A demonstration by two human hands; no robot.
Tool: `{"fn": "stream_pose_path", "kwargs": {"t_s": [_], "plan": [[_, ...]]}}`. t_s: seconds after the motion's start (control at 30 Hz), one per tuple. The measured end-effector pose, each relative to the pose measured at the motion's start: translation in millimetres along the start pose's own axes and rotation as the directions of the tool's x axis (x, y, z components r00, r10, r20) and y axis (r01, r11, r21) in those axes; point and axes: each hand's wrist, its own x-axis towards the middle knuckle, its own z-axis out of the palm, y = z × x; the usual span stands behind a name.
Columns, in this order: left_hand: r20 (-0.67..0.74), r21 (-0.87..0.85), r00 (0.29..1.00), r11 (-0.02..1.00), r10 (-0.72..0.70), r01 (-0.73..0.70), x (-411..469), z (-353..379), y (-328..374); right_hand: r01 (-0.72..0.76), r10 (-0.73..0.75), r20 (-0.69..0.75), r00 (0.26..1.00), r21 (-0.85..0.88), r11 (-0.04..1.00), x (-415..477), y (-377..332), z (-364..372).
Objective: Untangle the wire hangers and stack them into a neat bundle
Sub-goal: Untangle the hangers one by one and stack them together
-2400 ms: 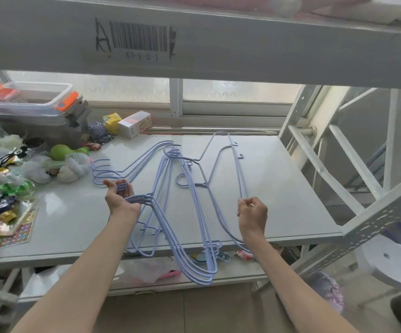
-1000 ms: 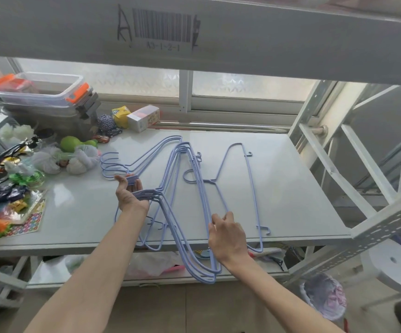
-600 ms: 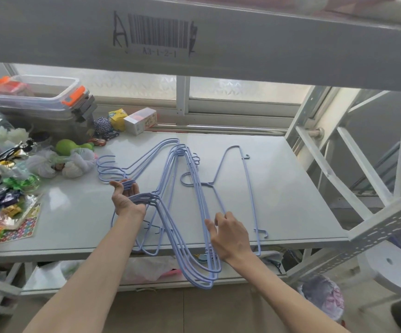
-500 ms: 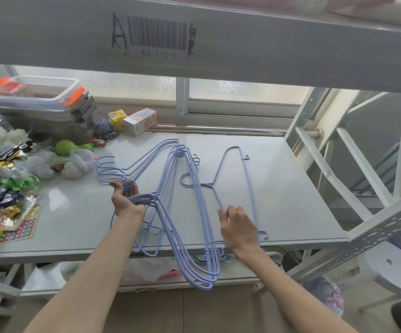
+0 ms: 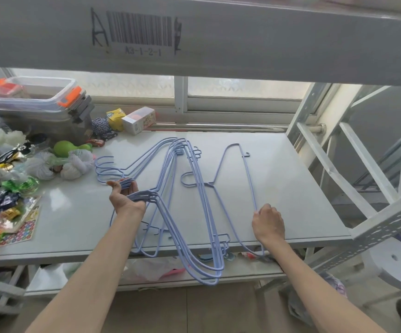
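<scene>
One hanger (image 5: 248, 174) pinched by right hand (image 5: 268, 224), bundle (image 5: 151, 194) gripped by left hand (image 5: 125, 200); hooks leftward, bars near-to-far.

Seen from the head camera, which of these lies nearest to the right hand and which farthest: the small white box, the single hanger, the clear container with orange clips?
1. The single hanger, held by the right hand.
2. The small white box, back centre.
3. The clear container, back left.

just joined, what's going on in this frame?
A person is sorting light blue wire hangers on a white table. The left hand grips a bunch of hangers at their necks. The right hand pinches the long bar of a single hanger lying to the right, its hook crossing the bunch. It is not yet stacked.
</scene>
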Motion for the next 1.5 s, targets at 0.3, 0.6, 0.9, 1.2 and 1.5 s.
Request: {"fn": "stream_pose_path", "kwargs": {"t_s": [0.3,0.6,0.9,1.2,1.5], "plan": [[0.015,0.015,1.0,1.0,0.004,-0.004,4,6,-4,-0.084,0.077,0.05,0.996,0.15,0.985,1,-2,-5],[0.035,-0.025,0.999,1.0,-0.007,0.008,-10,8,-13,-0.014,0.042,-0.12,0.992,0.227,0.974,-8,17,-14],[0.055,-0.019,0.998,0.999,-0.027,0.028,-9,5,-29,-0.11,0.189,-0.196,0.962,0.353,0.929,-4,38,-28],[0.058,0.028,0.997,0.998,-0.049,0.047,-18,8,-35,-0.114,0.231,-0.21,0.95,0.455,0.883,-2,31,-39],[0.024,0.088,0.999,0.996,-0.023,0.02,-14,6,-38,-0.043,0.149,-0.144,0.978,0.563,0.825,-11,-7,-29]]}}
